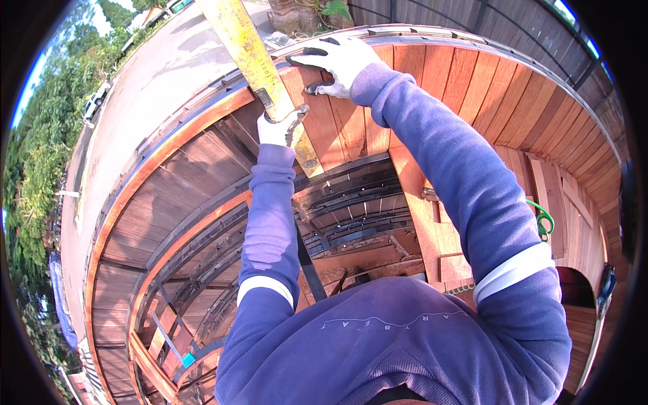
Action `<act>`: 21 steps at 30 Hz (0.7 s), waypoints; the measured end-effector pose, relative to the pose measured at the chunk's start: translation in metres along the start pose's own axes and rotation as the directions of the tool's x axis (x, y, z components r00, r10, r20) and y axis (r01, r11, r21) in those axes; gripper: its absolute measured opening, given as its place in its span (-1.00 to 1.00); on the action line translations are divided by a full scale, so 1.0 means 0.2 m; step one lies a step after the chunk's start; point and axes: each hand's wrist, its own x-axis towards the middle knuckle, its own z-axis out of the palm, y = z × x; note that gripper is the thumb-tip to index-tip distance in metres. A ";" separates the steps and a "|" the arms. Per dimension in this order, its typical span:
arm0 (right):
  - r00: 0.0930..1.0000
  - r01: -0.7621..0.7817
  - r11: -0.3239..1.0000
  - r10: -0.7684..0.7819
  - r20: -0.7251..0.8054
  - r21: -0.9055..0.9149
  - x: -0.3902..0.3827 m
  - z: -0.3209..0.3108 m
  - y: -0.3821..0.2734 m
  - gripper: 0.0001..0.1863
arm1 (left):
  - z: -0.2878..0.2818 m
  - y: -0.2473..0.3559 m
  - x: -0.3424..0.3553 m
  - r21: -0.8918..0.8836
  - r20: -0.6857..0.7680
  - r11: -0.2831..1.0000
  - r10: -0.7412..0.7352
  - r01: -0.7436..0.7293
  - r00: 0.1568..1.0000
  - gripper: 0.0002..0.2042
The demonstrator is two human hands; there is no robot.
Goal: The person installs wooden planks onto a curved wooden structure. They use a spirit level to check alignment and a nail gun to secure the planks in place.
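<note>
A long yellow spirit level (pixel 246 47), scuffed and stained, slants across the upper left edge of a curved row of reddish-brown planks (pixel 432 71). Its lower end overlaps the dark gap inside the planks, and its top runs out of the picture. Closed around its lower part is my left hand (pixel 280 129), in a white glove with dark fingertips. My right hand (pixel 341 64), gloved the same way, is open over the plank ends just right of the level. Its fingers are spread and point left; whether they touch the wood I cannot tell.
Below my arms, curved dark beams (pixel 351 226) run across an open framework. Boards (pixel 567 209) and a coiled green hose (pixel 543 219) lie at the right. A small turquoise object (pixel 188 360) shows at lower left. Beyond the left edge runs a paved road (pixel 121 135) with a parked vehicle.
</note>
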 end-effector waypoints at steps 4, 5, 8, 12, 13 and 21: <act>1.000 0.010 1.000 -0.010 0.005 -0.005 0.00 0.00 0.00 -0.32 | 0.00 0.00 0.00 -0.015 -0.003 1.000 0.004 -0.004 1.000 -0.70; 1.000 0.010 1.000 -0.010 0.008 -0.005 0.00 0.00 0.00 -0.31 | 0.00 0.00 0.00 -0.010 -0.003 1.000 0.001 -0.001 1.000 -0.69; 1.000 0.009 1.000 -0.009 0.016 -0.004 0.00 -0.01 0.00 -0.31 | 0.00 0.02 -0.01 -0.001 -0.002 1.000 -0.016 0.016 1.000 -0.69; 1.000 -0.002 1.000 0.002 0.026 -0.004 0.00 -0.02 0.00 -0.31 | 0.01 0.03 -0.02 -0.011 0.001 1.000 -0.008 0.008 1.000 -0.68; 1.000 -0.006 1.000 0.006 0.029 -0.005 0.00 -0.02 -0.01 -0.31 | 0.01 0.02 -0.02 -0.014 0.001 1.000 0.007 -0.007 1.000 -0.69; 1.000 -0.001 1.000 0.001 0.013 -0.013 0.00 -0.01 0.00 -0.30 | 0.02 0.04 -0.02 -0.074 0.002 0.997 -0.001 0.001 1.000 -0.73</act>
